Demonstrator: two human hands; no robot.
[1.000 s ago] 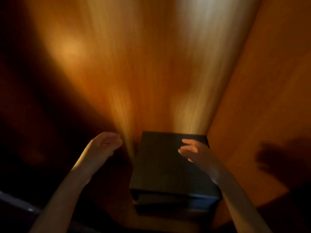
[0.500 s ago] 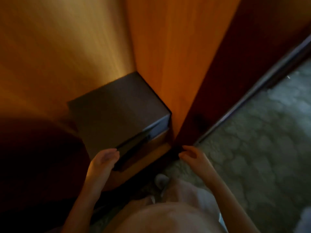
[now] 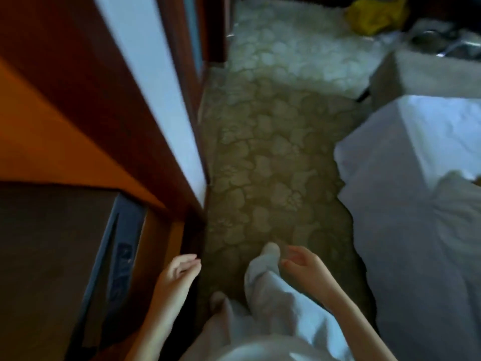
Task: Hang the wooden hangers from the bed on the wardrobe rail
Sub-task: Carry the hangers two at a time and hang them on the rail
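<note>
My left hand (image 3: 179, 272) hangs beside the wardrobe's front edge (image 3: 166, 162), fingers relaxed, holding nothing. My right hand (image 3: 304, 264) is over the carpet, fingers loosely spread and empty. The bed (image 3: 421, 204), covered in white sheets, fills the right side. No wooden hanger and no wardrobe rail show in this view. The wardrobe's orange-brown inner wall (image 3: 39, 142) is at the left.
A dark safe-like box (image 3: 52, 256) sits on the wardrobe floor at lower left. Patterned carpet (image 3: 265, 157) runs between wardrobe and bed. My legs in light trousers (image 3: 263, 295) are below. A yellow bag (image 3: 374, 14) and a padded bench (image 3: 426, 71) lie at the far right.
The view has swung right, away from the wardrobe interior toward the carpet and the bed. Both hands stayed empty and dropped low in front of me.
</note>
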